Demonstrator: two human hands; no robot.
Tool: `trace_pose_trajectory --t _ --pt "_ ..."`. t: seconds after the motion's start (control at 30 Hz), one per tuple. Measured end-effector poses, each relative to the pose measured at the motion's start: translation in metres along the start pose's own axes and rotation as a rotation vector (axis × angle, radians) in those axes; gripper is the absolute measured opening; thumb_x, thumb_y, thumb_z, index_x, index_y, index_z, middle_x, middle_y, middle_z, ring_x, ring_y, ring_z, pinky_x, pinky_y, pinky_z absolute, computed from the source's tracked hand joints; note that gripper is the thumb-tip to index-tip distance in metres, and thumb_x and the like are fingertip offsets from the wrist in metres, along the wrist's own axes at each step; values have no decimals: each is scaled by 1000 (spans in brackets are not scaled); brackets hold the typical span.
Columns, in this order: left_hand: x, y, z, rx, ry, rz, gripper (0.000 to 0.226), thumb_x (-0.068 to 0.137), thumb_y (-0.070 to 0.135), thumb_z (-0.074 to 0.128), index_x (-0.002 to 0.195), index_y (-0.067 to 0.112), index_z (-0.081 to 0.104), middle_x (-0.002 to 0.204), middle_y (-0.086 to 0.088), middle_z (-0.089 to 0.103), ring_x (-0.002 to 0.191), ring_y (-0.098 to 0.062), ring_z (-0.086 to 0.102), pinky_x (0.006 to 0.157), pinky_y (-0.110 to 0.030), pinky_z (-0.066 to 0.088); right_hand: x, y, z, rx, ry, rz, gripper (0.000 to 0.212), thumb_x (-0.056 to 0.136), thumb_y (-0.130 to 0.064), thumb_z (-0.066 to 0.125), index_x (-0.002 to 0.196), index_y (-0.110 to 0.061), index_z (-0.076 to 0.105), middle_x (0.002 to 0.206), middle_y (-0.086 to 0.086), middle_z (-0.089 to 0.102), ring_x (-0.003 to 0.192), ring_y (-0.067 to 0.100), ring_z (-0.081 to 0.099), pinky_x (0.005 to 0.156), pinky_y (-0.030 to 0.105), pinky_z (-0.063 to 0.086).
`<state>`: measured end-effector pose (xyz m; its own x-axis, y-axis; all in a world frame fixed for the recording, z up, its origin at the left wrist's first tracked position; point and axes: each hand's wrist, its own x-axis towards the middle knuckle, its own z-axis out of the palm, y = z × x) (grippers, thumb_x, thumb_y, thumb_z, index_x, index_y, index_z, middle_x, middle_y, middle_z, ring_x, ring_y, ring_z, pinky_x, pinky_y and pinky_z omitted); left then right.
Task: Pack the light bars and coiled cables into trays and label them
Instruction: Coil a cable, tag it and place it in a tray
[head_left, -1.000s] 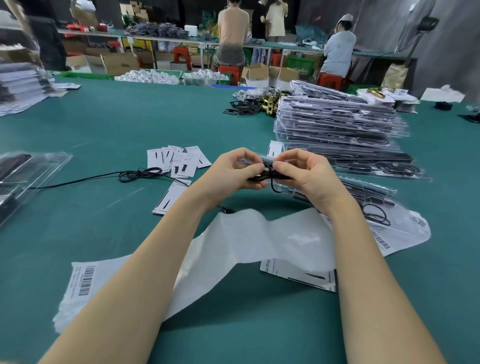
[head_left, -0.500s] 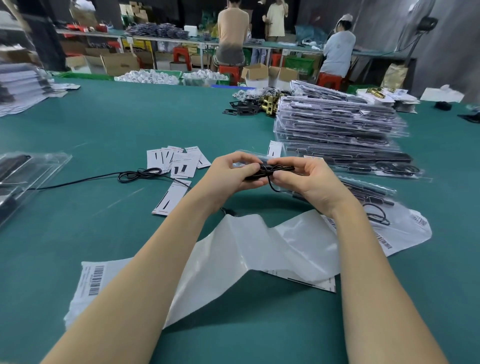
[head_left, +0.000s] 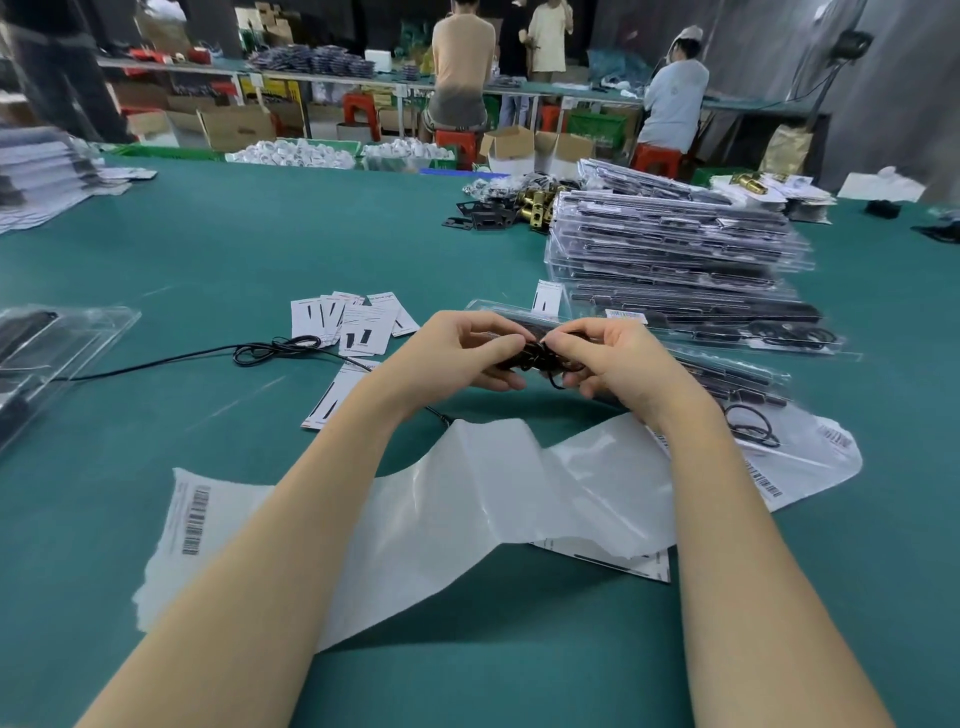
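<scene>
My left hand (head_left: 467, 353) and my right hand (head_left: 618, 358) both pinch a small black coiled cable (head_left: 535, 353) between them, above the green table. Its coil is mostly hidden by my fingers. Behind my hands lies a clear tray (head_left: 498, 309), and a packed tray with a light bar and a coiled cable (head_left: 753, 426) lies to the right. A tall stack of packed trays (head_left: 675, 260) stands further back on the right. White labels (head_left: 358, 322) are spread to the left, and a loose black cable (head_left: 270, 351) lies beside them.
A long white plastic bag with barcodes (head_left: 467, 509) stretches across the table under my forearms. An open clear tray (head_left: 57, 343) sits at the left edge. Brass and black hardware (head_left: 519, 208) lies behind the stack. People work at benches in the background.
My hands have stayed in place and kept working the black cable between the fingers; the coil is now tucked more tightly under my fingertips.
</scene>
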<state>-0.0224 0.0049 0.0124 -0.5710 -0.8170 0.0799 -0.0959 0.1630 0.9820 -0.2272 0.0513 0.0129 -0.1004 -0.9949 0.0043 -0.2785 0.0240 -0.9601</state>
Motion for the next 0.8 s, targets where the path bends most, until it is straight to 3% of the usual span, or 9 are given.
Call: trace_pose_trajectory --t 0.13,0.23,0.33,0.5,0.57,0.7,0.77,0.8 --pt "2 -3 4 -47 38 -67 13 99 15 62 103 10 72 88 -3 78 80 -24 76 69 -22 59 -2 -4 -5 -29 -73 50 13 96 -20 67 108 -20 72 97 5 72 70 11 70 62 20 56" --pt "3 -2 5 -84 52 -135 15 99 18 62 103 8 72 88 -12 77 80 -23 76 66 -21 59 -9 -7 -14 -62 -190 -2 28 87 -14 77 113 -24 70 100 0 73 79 10 67 74 21 57" --pt "4 -2 9 -122 32 -210 15 99 20 61 103 10 71 87 -16 77 82 -22 76 67 -21 60 -13 -9 -13 -267 -183 -67 33 81 -17 82 107 -33 71 83 -19 73 66 0 61 64 10 47" --pt "6 -3 21 -157 23 -278 12 99 21 60 98 13 70 86 -15 76 75 -21 76 74 -27 61 -21 0 -13 -508 -42 -134 26 86 -28 77 107 -41 71 65 -27 65 58 -4 57 57 9 39" --pt "7 -3 24 -56 7 -217 11 100 24 60 99 16 68 93 -12 76 74 -25 76 72 -30 63 -26 4 -15 -525 16 -161 24 87 -28 77 107 -40 72 66 -30 65 59 -6 59 56 5 39" --pt "6 -1 14 424 78 -57 15 98 38 57 91 29 68 75 6 76 57 -16 72 54 -24 56 -29 12 -12 -558 122 -219 23 88 -24 76 111 -27 75 106 -14 67 65 -3 60 64 3 40" --pt "5 -6 -2 623 201 47 14 95 37 60 88 28 69 72 11 74 56 -11 65 62 -26 54 -29 14 -9 -577 134 -213 24 90 -26 74 114 -25 75 109 -10 65 70 0 61 66 3 40" --pt "3 -8 -12 689 250 78 10 93 35 65 91 27 69 77 11 73 65 -13 64 69 -27 52 -30 14 -8 -586 142 -211 25 91 -27 73 116 -25 74 108 -10 65 73 3 62 66 4 39"
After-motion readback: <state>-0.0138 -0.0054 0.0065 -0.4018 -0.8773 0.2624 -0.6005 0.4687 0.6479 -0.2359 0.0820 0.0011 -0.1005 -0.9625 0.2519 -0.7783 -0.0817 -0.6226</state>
